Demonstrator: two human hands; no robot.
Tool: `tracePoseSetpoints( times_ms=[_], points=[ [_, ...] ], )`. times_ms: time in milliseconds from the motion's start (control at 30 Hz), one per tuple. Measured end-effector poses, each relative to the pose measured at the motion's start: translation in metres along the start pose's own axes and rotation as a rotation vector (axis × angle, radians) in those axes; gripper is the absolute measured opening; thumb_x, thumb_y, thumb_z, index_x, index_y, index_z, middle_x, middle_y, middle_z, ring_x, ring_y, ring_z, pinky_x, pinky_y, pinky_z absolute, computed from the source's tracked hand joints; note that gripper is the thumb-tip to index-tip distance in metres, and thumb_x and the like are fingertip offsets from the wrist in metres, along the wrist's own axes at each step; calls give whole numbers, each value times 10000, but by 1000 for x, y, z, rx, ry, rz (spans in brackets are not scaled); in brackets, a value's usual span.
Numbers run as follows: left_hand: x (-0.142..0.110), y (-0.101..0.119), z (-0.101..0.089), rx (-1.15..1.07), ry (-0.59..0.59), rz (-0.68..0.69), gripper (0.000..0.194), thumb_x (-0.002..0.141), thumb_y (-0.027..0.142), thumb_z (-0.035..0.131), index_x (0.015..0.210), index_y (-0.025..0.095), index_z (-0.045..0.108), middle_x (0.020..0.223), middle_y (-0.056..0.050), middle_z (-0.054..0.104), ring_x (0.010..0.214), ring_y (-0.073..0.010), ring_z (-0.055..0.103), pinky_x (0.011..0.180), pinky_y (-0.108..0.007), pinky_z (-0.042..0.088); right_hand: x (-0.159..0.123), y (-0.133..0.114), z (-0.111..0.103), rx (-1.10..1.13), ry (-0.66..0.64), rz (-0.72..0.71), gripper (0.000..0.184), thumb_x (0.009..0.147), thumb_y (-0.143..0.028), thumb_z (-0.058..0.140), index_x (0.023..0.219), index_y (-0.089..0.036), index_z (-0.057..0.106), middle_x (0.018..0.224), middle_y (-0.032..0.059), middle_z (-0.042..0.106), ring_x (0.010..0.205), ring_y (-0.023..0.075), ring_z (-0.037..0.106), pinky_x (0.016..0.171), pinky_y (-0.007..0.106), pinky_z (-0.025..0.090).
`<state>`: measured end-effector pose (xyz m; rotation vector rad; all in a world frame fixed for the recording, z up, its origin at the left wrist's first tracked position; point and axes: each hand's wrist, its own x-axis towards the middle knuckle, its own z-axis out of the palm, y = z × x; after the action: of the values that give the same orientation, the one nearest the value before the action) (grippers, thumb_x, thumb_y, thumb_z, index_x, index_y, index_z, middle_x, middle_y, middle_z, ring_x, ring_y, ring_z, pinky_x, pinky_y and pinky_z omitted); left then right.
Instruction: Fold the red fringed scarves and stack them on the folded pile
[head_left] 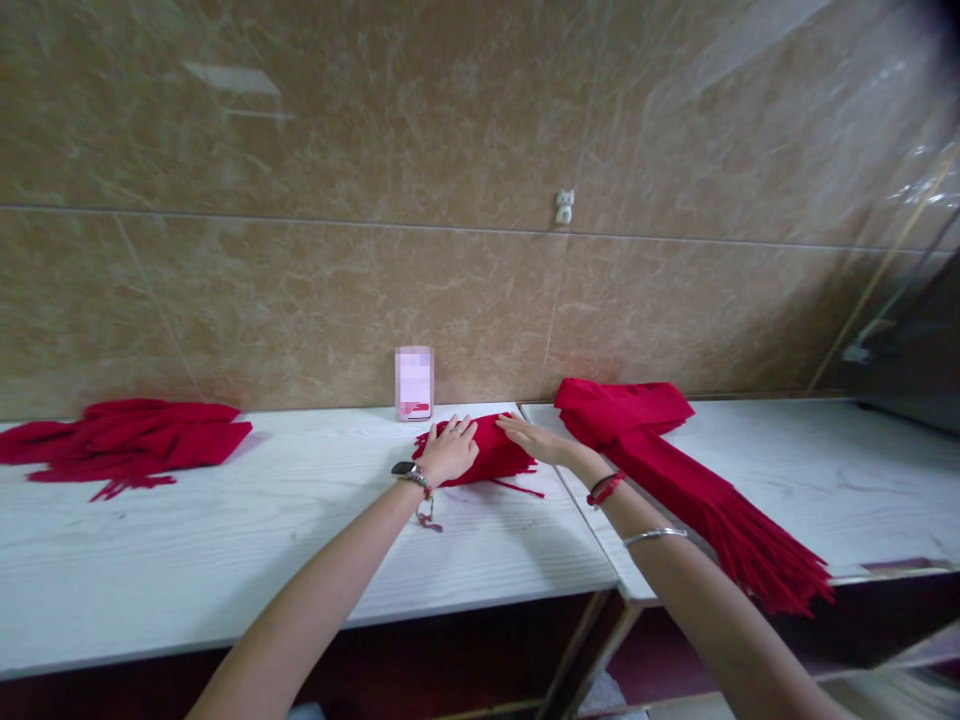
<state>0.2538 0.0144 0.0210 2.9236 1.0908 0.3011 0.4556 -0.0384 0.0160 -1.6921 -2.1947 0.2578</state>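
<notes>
A red fringed scarf, folded into a small bundle, lies on the white tabletop near the wall. My left hand rests flat on its left side with the fingers spread. On its right edge lies my right hand, fingers stretched out and palm down. Fringe strands stick out from both sides of the bundle, and one strand trails to the right on the table. Part of the scarf is hidden under my hands.
Another red scarf stretches across the right table, its fringe hanging over the front edge. A crumpled red scarf lies at the far left. A phone leans upright against the tiled wall. A seam separates the two white tables.
</notes>
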Motion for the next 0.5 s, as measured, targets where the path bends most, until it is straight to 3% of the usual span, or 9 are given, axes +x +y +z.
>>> tracePoseSetpoints(
  times_ms=[100, 200, 367, 500],
  points=[
    [5, 10, -20, 52, 38, 20, 388, 831, 184, 377, 1195, 174, 514, 1422, -99, 324, 1322, -276, 234, 1041, -583, 91, 14, -11, -18, -97, 114, 22, 463, 921, -280, 305, 1351, -120, 369, 1433, 127, 304, 1344, 221, 160, 1068, 431, 226],
    [12, 17, -28, 73, 99, 44, 348, 822, 133, 377, 1117, 138, 562, 1383, -126, 385, 1310, -265, 269, 1058, -530, 128, 26, -21, -21, -225, 124, 76, 464, 905, -233, 336, 1350, -106, 362, 1434, 155, 289, 1338, 261, 174, 1030, 498, 264],
    [9, 8, 4, 31, 124, 69, 408, 903, 224, 310, 1262, 84, 446, 1364, -150, 405, 1282, -247, 328, 1040, -425, 261, 24, -23, 8, -315, -16, 101, 427, 909, -227, 348, 1324, -150, 408, 1398, 145, 362, 1300, 263, 285, 972, 484, 358],
    [1, -3, 27, 9, 218, 82, 428, 909, 241, 303, 1297, 99, 418, 1374, -130, 397, 1284, -222, 327, 1059, -392, 245, 13, -20, 25, -335, 36, 57, 438, 931, -261, 300, 1344, -134, 368, 1407, 154, 342, 1306, 262, 270, 953, 490, 379]
  ],
)
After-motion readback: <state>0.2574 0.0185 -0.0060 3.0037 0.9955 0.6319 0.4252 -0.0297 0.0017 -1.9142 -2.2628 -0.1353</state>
